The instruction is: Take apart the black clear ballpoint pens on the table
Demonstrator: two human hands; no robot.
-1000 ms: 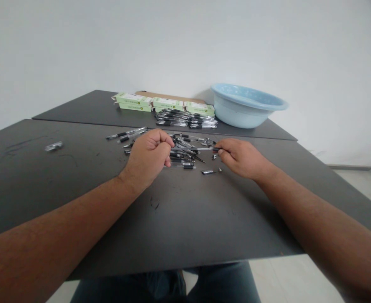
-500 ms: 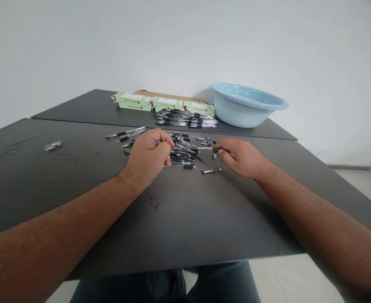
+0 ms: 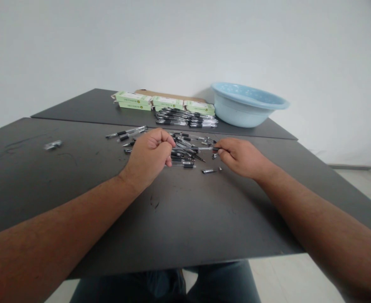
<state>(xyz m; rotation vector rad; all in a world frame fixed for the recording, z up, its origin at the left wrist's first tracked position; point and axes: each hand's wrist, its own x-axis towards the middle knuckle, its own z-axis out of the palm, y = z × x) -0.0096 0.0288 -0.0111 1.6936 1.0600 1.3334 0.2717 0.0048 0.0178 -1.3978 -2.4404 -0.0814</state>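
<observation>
Between my two hands a gel pen (image 3: 205, 148) is held level, just above the loose pens on the table. My left hand (image 3: 151, 152) pinches its left end, where a thin dark length shows. On the other side, my right hand (image 3: 237, 156) grips the black end of the clear barrel between thumb and fingers. Whether the thin length is a refill inside the barrel is too small to tell. Under and behind my left hand lies a loose pile of pens (image 3: 190, 166), partly hidden by it. A short pen cap (image 3: 208, 171) rests nearer to me, beside a tiny piece (image 3: 220, 168).
Stacked pens (image 3: 187, 118) lie farther back, in front of green and white boxes (image 3: 134, 102). A light blue basin (image 3: 245, 110) stands at the back right by the wall. Small clear pieces (image 3: 53, 145) sit at left on the dark table (image 3: 185, 227).
My left hand has shifted very slightly to the right, towards my right hand. Both hands keep their hold on the pen.
</observation>
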